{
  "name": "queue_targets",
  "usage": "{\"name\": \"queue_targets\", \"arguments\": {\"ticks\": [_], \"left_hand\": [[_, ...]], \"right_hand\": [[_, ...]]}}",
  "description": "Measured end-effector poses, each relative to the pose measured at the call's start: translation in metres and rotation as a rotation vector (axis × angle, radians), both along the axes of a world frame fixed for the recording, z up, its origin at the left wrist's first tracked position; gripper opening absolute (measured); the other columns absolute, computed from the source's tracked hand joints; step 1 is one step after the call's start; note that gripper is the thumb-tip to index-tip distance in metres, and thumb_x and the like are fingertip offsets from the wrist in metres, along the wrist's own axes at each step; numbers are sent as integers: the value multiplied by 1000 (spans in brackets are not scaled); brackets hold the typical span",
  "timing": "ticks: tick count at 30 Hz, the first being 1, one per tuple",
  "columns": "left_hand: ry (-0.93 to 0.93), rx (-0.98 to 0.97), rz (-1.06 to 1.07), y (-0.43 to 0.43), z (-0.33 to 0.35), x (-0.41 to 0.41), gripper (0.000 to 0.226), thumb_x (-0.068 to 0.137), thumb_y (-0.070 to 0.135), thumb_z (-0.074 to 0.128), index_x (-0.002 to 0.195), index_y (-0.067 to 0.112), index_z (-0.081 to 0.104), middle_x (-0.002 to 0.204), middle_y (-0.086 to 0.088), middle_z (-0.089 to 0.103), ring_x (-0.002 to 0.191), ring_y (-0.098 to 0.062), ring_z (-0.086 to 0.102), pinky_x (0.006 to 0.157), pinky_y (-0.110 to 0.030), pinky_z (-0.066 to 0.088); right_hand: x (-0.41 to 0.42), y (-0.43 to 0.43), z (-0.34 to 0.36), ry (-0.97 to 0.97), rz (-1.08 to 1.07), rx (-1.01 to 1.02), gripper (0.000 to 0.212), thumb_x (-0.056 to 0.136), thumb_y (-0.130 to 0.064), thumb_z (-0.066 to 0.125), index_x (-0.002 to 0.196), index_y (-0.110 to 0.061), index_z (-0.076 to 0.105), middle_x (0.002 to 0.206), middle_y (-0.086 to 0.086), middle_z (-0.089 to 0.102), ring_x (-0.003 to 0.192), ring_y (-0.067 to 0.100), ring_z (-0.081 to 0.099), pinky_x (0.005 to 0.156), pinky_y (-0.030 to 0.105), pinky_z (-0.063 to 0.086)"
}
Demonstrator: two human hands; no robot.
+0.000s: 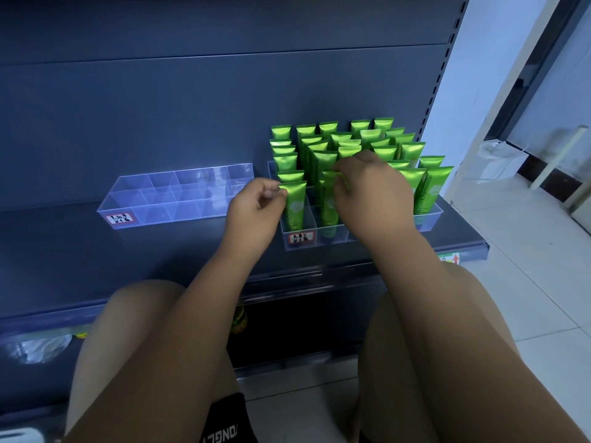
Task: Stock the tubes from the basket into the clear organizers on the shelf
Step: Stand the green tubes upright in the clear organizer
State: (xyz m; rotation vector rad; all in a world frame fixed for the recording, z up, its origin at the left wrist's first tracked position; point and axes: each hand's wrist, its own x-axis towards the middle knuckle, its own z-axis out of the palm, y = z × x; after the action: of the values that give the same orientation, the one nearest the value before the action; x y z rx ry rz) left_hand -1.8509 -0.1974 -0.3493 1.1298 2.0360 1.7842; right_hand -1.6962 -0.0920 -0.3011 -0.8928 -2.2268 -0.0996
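Dark shelf [192, 251]: left hand [256, 203] pinches front-left tube [294, 207], right hand [374, 190] pinches neighbour tube [329, 211]; probably light, squashy, so hold by the flat crimped top.

Your tubes [294, 215] are glossy bright green with darker green lettering (each carries a pale round mark). The organizers [179, 193] are clear, their labels [119, 218] white, red-edged, with black handwriting. The shelf [80, 251] is dark blue-grey, the floor tiles [527, 282] white, your shorts [224, 423] black with white letters.

The left grip [256, 203] pinches a green tube [295, 207] standing in the fuller organizer [335, 239]; the right grip [372, 190] pinches the neighbouring tube [329, 203].
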Motion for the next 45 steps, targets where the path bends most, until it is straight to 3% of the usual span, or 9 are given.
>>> {"name": "queue_targets", "arguments": {"ticks": [2, 5, 8, 12, 16, 21, 28, 33, 45], "left_hand": [[74, -107, 75, -9, 6, 2, 4, 98, 30, 65, 98, 26, 67, 90, 11, 68, 89, -9, 65, 83, -29, 53], [324, -339, 199, -32, 14, 7, 30, 99, 44, 57, 114, 19, 64, 105, 5, 70, 97, -21, 64, 82, -36, 53], [508, -418, 297, -60, 21, 10, 44, 100, 46, 53, 129, 14, 60, 124, -4, 68, 113, -30, 60, 86, -41, 52], [622, -425, 390, -107, 29, 6, 63, 99, 55, 45, 142, 9, 53, 145, -8, 57, 138, -30, 47, 110, -46, 42], [688, -485, 695, -183, 26, 5, 70, 98, 58, 39, 148, 10, 47, 157, -11, 45, 147, -35, 37, 119, -52, 31], [580, -650, 1065, -305, 3, 8, 77, 97, 60, 41, 151, 5, 43, 160, -17, 39, 148, -40, 35, 119, -56, 31], [283, -1002, 1292, -456, -52, 23, 76, 101, 64, 29, 158, 12, 32, 166, -10, 30, 154, -33, 24, 124, -50, 22], [-7, -1065, 1336, -508, -114, 27, 73, 102, 62, 32, 155, 12, 34, 165, -10, 32, 154, -32, 22, 125, -50, 21], [-494, -1056, 1257, -551, -246, 14, 58, 98, 53, 34, 137, 14, 51, 147, -7, 52, 142, -31, 38, 111, -48, 41]], "right_hand": [[-1, -10, 0, -13, -20, 35, 21, 88, -18, 53, 93, -15, 73, 92, 6, 64, 69, 36, 61, 51, 30, 46], [-5, -32, -4, 24, 8, 61, 25, 92, -29, 52, 91, -16, 74, 89, 4, 66, 79, 31, 60, 53, 29, 41], [-15, -56, -7, 28, 150, 12, 39, 97, -39, 47, 114, -15, 72, 108, 6, 70, 99, 32, 59, 75, 41, 52], [-31, -94, -6, 50, 324, -80, 52, 102, -43, 43, 142, -13, 55, 141, 5, 59, 131, 27, 50, 108, 42, 43], [-57, -155, -6, 14, 474, -172, 57, 103, -48, 37, 148, -14, 49, 149, 4, 53, 142, 25, 41, 117, 40, 35], [-102, -266, -26, -153, 685, -185, 64, 100, -54, 29, 152, -19, 42, 159, 2, 43, 151, 22, 31, 124, 47, 24], [-158, -414, -75, -369, 1038, -192, 64, 101, -54, 34, 154, -17, 37, 162, 7, 36, 152, 28, 29, 121, 52, 27], [-186, -469, -119, -620, 1151, -182, 62, 103, -49, 37, 155, -16, 31, 164, 9, 31, 152, 30, 25, 121, 52, 25], [-234, -526, -249, -1053, 958, -532, 43, 97, -37, 47, 131, -13, 57, 119, 13, 66, 109, 36, 62, 94, 50, 53]]}}
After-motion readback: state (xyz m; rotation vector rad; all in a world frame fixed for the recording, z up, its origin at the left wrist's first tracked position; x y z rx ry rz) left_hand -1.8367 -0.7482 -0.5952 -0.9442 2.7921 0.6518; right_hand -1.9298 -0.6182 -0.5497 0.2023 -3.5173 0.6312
